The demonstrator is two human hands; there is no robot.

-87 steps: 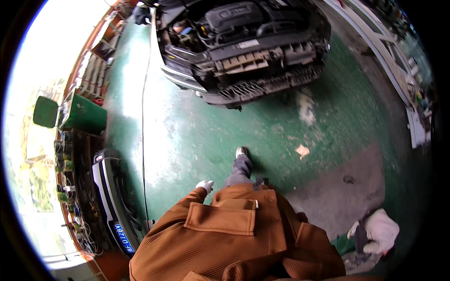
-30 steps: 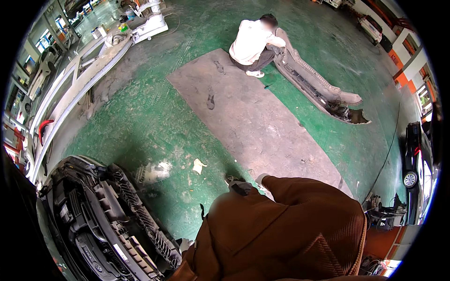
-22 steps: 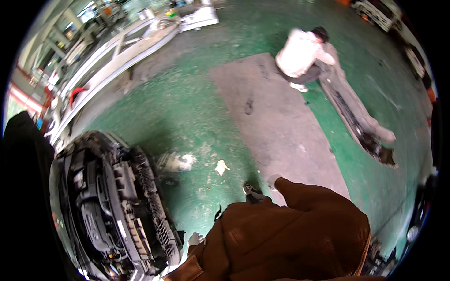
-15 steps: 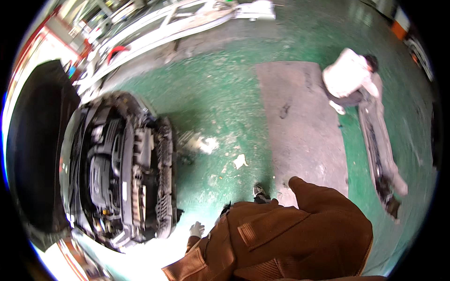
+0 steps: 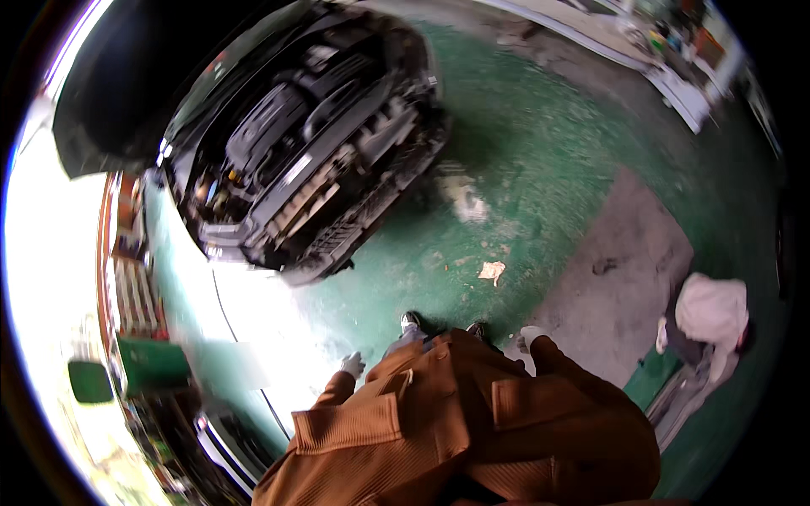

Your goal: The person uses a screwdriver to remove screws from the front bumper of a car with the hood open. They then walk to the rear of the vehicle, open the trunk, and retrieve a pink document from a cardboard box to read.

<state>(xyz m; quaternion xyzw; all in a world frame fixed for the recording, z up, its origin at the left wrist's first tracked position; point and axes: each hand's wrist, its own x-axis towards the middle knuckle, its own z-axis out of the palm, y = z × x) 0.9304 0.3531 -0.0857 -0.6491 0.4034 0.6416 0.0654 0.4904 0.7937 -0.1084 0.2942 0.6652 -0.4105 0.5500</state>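
Observation:
My left hand (image 5: 353,364), in a pale glove, hangs beside my hip with its fingers apart and nothing in it. On the other side my right hand (image 5: 531,337), also gloved, hangs just past the brown sleeve, its fingers loosely stretched and no object showing in it. Neither hand touches anything. Ahead to the left stands a car with its hood (image 5: 126,101) raised; the engine (image 5: 266,126) is uncovered, and its stripped front end (image 5: 354,219) shows bare frame parts.
A crumpled scrap (image 5: 491,271) lies on the green floor (image 5: 531,143). To the right is a grey mat (image 5: 620,270), with a person (image 5: 710,314) crouching over a long bumper-like part (image 5: 679,403). A thin cable (image 5: 232,316) crosses the floor left; a green box (image 5: 153,364) stands beyond. A white frame (image 5: 582,34) is far ahead.
My view has turned left, so the car now sits nearer the middle and the crouching person lower right. My right hand has come into sight; the left still hangs at my side.

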